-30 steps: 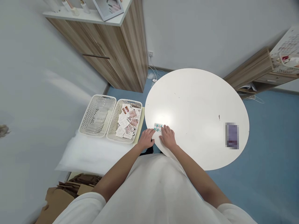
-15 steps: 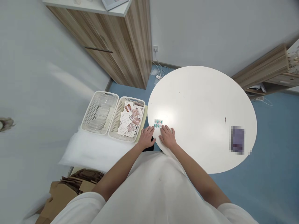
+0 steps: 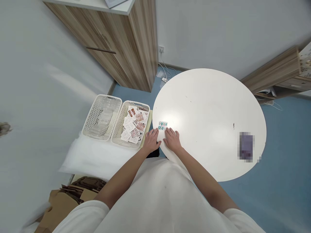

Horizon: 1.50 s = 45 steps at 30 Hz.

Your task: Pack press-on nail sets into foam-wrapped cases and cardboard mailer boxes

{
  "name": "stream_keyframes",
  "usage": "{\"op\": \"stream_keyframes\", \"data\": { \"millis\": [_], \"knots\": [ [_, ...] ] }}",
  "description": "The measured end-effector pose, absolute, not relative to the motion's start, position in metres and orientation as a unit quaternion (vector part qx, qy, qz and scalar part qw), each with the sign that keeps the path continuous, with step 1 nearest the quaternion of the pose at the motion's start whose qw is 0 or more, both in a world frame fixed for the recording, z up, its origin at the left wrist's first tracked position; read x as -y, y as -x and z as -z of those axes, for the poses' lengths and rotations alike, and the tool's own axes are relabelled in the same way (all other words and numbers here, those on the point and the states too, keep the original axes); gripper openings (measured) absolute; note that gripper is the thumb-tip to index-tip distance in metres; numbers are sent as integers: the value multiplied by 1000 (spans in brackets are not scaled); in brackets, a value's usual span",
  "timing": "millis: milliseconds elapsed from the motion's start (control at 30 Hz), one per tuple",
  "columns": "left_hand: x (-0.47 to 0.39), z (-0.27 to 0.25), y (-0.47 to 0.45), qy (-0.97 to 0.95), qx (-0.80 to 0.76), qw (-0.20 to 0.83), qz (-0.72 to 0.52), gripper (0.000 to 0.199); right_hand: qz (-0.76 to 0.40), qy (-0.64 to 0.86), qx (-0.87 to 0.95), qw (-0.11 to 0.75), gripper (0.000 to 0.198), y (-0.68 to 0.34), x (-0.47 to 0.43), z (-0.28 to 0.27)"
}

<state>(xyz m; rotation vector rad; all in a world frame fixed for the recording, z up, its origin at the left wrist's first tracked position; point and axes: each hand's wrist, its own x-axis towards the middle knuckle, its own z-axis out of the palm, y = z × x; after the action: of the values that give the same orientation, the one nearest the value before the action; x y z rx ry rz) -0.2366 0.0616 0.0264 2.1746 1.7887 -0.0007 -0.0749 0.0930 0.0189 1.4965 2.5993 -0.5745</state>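
A small card of press-on nails (image 3: 162, 126), with two rows in teal and pinkish tones, lies flat near the left edge of the white oval table (image 3: 209, 97). My left hand (image 3: 151, 141) is at the table's rim, fingers stretched toward the card's lower left corner. At the lower right corner, my right hand (image 3: 172, 139) rests on the tabletop with its fingers extended. The fingertips of both hands are at or very close to the card; actual contact is too small to make out.
Left of the table, one white basket (image 3: 116, 129) holds many nail cards (image 3: 131, 124). Beside it, another basket (image 3: 85, 124) contains clear plastic boxes (image 3: 103, 121). White wrapping sheet (image 3: 94, 157) and cardboard (image 3: 60, 207) lie nearer me. A blurred-out purple item (image 3: 246, 146) sits at the table's right.
The whole view has shifted slightly. Both hands keep almost the same pose beside the nail card, which still lies flat on the table.
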Motion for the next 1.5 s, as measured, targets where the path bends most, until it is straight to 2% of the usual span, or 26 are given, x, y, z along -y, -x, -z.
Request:
{"op": "stream_keyframes", "data": {
  "millis": [433, 933, 1200, 1500],
  "knots": [
    [-48, -25, 232, -744, -648, 164, -4, 58, 209, -484, -850, 6, 44, 62, -79, -23],
    [59, -23, 194, -633, -754, 173, -35, 52, 240, -344, -908, -6, 42, 21, -13, -29],
    [95, -44, 225, -588, -794, 134, -73, 50, 248, -290, -924, -6, 45, 52, 1, -37],
    [148, -60, 255, -566, -808, 103, -124, 49, 247, -190, -950, 32, 45, 102, 65, -52]
  ]
}}
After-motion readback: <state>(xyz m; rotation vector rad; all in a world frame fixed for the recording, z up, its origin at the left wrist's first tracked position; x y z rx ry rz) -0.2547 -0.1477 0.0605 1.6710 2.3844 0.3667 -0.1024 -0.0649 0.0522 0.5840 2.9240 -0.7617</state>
